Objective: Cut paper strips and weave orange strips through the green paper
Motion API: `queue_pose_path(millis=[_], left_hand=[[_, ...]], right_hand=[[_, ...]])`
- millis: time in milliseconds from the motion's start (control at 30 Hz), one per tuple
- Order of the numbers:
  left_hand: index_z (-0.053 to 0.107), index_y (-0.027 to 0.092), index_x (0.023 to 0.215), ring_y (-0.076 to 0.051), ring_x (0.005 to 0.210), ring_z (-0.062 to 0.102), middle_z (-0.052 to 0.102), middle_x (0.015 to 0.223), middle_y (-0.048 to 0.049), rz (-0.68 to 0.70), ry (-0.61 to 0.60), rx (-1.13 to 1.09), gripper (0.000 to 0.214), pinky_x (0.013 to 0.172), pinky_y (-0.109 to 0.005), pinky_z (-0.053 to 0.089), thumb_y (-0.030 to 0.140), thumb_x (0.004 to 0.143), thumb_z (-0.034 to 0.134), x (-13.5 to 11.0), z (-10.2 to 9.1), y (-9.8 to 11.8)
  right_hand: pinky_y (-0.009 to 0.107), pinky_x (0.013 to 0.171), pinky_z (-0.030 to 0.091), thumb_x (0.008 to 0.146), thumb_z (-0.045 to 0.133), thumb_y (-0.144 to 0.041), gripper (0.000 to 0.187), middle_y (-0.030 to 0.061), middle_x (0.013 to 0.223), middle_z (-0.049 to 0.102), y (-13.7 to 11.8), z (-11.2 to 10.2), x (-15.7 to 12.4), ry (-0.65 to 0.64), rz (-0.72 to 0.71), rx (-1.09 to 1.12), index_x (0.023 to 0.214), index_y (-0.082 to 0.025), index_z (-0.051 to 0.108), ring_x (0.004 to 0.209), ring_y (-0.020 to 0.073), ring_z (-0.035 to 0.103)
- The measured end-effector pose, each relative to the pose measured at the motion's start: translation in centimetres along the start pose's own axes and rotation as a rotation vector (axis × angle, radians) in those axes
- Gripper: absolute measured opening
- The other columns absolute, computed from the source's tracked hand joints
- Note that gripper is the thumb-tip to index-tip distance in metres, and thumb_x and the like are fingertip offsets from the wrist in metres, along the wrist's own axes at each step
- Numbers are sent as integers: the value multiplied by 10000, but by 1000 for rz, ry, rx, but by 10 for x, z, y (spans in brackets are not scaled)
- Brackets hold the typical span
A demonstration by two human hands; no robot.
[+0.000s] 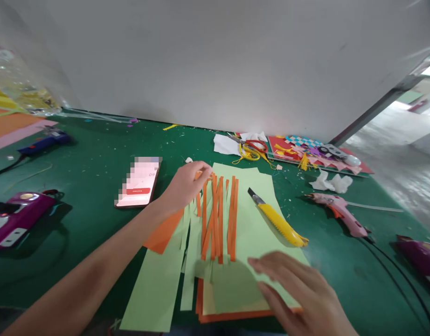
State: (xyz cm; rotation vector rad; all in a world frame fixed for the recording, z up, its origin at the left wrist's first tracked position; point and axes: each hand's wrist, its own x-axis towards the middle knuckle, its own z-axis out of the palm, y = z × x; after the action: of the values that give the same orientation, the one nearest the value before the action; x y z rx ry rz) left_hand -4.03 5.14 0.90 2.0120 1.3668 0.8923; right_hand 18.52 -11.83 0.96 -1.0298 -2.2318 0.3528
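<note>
My left hand reaches forward and pinches the far end of an orange paper strip, beside a bundle of orange strips lying on light green paper sheets. My right hand rests flat with fingers stretched on the near part of the green paper, which covers an orange sheet. A yellow utility knife lies on the green paper just right of the strips. Cut green strips and another orange sheet lie to the left.
A phone lies left of the paper on the green table. A pink glue gun, tissue, scissors and woven paper crafts are to the right. Purple tools sit at the left edge and right edge.
</note>
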Motion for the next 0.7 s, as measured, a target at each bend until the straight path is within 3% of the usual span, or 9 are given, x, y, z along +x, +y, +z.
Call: queue_pose_path(millis=[67,167,200,333,467,600,700], left_hand=[[628,208,977,-214,920,605,673,990,-57,26,-30,100,324,794,-320,448,389,931,362,-8,-2,-3],[586,187,1034,-222,927,599,656,1020,-78,28,108,269,365,790,-328,445,362,960,274,-17,-6,-14],[580,182,1043,-232,916,604,656,1017,-86,16,143,347,370,781,-336,446,358,963,264,-19,-7,-18],[527,206,1170,-254,921,632,660,1057,-92,-46,98,510,367,745,-340,466,357,964,263,-25,-8,-26],[478,221,1251,-260,986,632,638,1152,-103,-89,-5,372,381,772,-361,492,385,956,301,-26,-3,-20],[476,260,1266,-224,1093,595,616,1214,-75,-130,-41,30,374,895,-364,479,405,948,344,-27,3,-13],[505,279,1237,-213,1082,599,613,1214,-68,-170,-98,-210,364,856,-341,513,437,935,380,-29,6,-12]], right_hand=[[338,794,559,875,507,-142,249,81,997,692,16,2,21,-27,-47,-133,1097,-147,617,953,204,640],[413,975,479,911,485,-219,270,93,1175,643,33,16,48,-168,-142,-245,1138,-149,614,1172,235,539],[438,1014,443,921,477,-256,303,102,1247,603,38,22,54,-217,-174,-278,1178,-151,598,1228,246,491],[491,1067,368,930,447,-421,465,127,1425,426,55,42,56,-295,-159,-392,1314,-165,498,1339,275,348],[471,1099,329,920,432,-488,551,111,1456,384,67,49,48,-315,-127,-368,1378,-182,423,1369,254,291],[478,1108,313,912,438,-503,567,98,1454,390,71,50,45,-342,-79,-330,1385,-191,415,1375,250,278],[487,1106,311,908,451,-499,569,97,1447,402,72,52,44,-344,-86,-325,1380,-182,421,1377,255,273]])
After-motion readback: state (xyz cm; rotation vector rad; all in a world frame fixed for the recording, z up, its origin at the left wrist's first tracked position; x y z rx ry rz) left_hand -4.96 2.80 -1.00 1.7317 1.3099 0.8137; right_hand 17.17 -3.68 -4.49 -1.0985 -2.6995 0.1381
